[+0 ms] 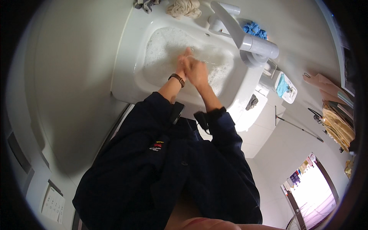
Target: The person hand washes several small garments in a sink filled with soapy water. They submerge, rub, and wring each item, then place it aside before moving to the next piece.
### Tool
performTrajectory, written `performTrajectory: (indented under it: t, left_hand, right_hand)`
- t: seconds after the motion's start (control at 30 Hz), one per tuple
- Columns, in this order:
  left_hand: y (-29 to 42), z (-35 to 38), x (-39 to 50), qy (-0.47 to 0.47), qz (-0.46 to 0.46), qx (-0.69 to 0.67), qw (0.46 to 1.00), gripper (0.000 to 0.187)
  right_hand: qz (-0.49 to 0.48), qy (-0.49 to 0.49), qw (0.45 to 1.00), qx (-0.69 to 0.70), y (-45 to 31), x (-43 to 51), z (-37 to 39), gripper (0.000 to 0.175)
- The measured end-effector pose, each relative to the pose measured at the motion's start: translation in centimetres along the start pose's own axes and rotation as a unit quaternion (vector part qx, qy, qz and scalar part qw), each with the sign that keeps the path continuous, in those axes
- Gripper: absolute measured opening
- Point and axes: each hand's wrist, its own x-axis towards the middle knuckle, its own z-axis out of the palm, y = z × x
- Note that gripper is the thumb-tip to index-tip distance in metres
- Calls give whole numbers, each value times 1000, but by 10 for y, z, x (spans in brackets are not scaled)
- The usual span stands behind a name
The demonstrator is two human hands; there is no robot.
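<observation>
My left hand (181, 65) and my right hand (198, 70) are pressed together over a white washbasin (123, 80). Cloudy water (164, 40) with foam and bubbles fills the bowl beneath them. The right hand lies across the left one with its fingers curled, and motion blurs both. Anything between the palms is hidden. Around my left wrist sits a brown band (176, 80). Both dark sleeves are pushed back, and a black device (177, 112) is at the left cuff, with another black device (201, 120) by the right.
A light grey lever faucet (258, 46) stands at the basin's right. Along the back rim lie a beige cloth (184, 8), a patterned grey cloth (146, 4) and a crumpled blue cloth (255, 29). A squeegee (299, 128) leans at right, below hanging towels (336, 123).
</observation>
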Motion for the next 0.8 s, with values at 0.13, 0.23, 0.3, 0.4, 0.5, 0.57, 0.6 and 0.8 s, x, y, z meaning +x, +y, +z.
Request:
performTrajectory:
  t: [0.13,0.23,0.3,0.4,0.5,0.57,0.6,0.8]
  left_hand:
    - [11,32,-16,89,63,113,988,38]
    - [31,36,-28,88,17,125,988,38]
    - [32,46,-38,63,10,131,989,39]
    - [36,51,-42,8,32,165,986,39]
    - [36,48,-36,95,7,147,985,38]
    - [33,40,-28,38,-18,132,990,37]
    - [28,36,-26,36,-9,142,989,38]
    - [-2,6,-6,128,82,299,942,48]
  right_hand:
    - [46,107,987,-112,-37,7,-28,41]
    - [97,6,995,-27,-52,1,-43,53]
    - [113,31,992,-36,-53,2,-50,42]
    - [122,77,983,-111,-49,1,-49,37]
    - [36,25,989,-142,-42,-2,-45,35]
    - [59,21,990,-128,-28,-7,-38,29]
    - [54,29,985,-158,-14,-1,-37,38]
    - [23,206,978,21,70,25,-10,48]
